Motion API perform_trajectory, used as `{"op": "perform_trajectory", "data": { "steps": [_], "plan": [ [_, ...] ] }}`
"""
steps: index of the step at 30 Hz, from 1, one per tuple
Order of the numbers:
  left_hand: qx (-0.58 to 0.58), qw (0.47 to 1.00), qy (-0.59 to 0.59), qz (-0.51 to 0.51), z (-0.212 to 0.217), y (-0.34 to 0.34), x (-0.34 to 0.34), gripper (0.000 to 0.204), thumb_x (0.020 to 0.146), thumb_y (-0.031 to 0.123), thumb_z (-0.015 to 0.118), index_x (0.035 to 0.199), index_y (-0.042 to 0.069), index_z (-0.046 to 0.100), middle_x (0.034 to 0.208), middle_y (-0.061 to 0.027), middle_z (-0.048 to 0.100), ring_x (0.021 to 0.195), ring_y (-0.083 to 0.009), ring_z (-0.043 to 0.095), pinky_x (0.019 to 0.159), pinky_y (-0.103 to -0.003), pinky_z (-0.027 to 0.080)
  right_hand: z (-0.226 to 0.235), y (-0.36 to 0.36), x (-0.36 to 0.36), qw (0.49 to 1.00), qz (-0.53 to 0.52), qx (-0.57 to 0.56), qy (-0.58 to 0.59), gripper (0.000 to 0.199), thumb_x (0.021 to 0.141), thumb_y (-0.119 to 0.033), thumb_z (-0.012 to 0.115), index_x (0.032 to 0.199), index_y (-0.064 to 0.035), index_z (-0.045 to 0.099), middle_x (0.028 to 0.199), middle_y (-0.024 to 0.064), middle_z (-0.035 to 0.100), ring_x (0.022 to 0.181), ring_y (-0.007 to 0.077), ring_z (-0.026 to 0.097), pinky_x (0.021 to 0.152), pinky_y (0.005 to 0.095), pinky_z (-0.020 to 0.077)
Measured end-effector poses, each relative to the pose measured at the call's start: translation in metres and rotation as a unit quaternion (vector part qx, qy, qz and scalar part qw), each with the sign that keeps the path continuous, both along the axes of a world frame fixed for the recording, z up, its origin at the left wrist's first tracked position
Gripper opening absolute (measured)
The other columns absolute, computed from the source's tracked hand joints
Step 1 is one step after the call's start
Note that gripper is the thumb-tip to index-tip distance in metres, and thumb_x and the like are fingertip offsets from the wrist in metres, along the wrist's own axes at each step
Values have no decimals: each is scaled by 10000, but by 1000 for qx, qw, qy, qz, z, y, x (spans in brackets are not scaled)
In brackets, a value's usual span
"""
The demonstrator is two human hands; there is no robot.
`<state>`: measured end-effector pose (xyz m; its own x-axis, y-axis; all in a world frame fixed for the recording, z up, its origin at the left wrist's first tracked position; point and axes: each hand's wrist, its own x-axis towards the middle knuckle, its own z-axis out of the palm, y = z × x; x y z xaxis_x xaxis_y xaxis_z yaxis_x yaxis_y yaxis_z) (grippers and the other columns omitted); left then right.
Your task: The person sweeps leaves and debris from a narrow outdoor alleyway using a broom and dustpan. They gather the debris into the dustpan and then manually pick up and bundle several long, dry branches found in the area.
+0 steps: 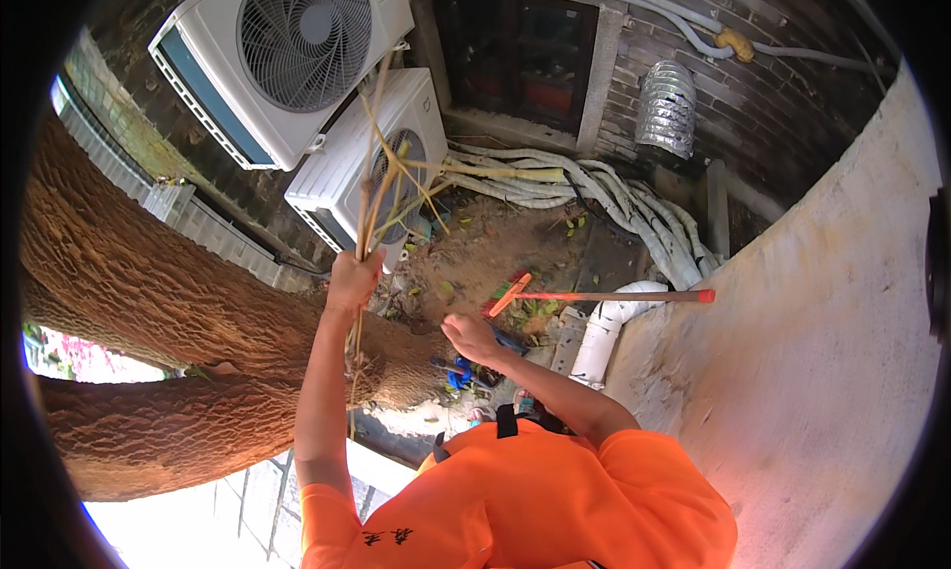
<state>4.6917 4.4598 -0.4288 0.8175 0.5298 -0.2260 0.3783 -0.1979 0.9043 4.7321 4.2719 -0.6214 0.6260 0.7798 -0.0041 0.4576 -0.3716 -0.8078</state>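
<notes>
My left hand (354,280) is closed round a bundle of long, dry, yellow-brown branches (369,205). They stand up from the fist in front of the lower air conditioner outdoor unit (332,163), and their thin side twigs fan out to the right. Some stems also hang below the hand. My right hand (472,338) is curled into a loose fist, with nothing visible in it. Just beyond it lies a broom (510,295) with an orange head, its red-orange handle reaching right to the wall. A blue-and-dark object (459,374), its kind unclear, is on the ground below my right hand.
A large tree trunk (188,302) slants along the left. Another outdoor unit (282,64) hangs higher up. Wrapped white pipes (614,198) run along the brick wall to a white drainpipe (599,341). A silver foil duct (666,108) sticks out. A pale wall (792,371) closes the right.
</notes>
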Motion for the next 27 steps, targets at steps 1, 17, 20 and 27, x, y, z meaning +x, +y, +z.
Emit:
{"op": "perform_trajectory", "data": {
  "steps": [1,17,20,27],
  "plan": [
    [5,999,43,-5,-8,1,-8,353,864,212,584,572,28,512,413,-8,412,306,-97,361,293,-281,279,-17,-9,1,999,19,-16,36,287,906,-241,504,897,33,588,828,146,646,734,243,638,672,362,496],
    [-2,946,312,-85,-143,-60,-25,246,825,142,526,783,-68,646,648,-161,655,446,-212,599,418,-356,503,-94,-80,-19,944,61,-88,312,225,881,-193,486,819,5,571,695,76,632,568,149,627,504,282,492],
    [52,932,329,-142,-137,-86,0,231,814,104,503,810,-85,637,657,-164,658,472,-220,618,433,-359,514,-101,-97,-13,941,55,-145,299,225,855,-185,476,818,10,583,676,75,637,560,136,628,498,282,493],
    [-45,926,350,-134,-184,-86,-9,240,763,119,566,676,-91,643,647,-160,662,472,-219,622,447,-352,530,-144,-169,25,978,55,-193,58,169,716,-196,551,683,-48,627,708,150,635,675,306,626,624,408,498]
  ]
}}
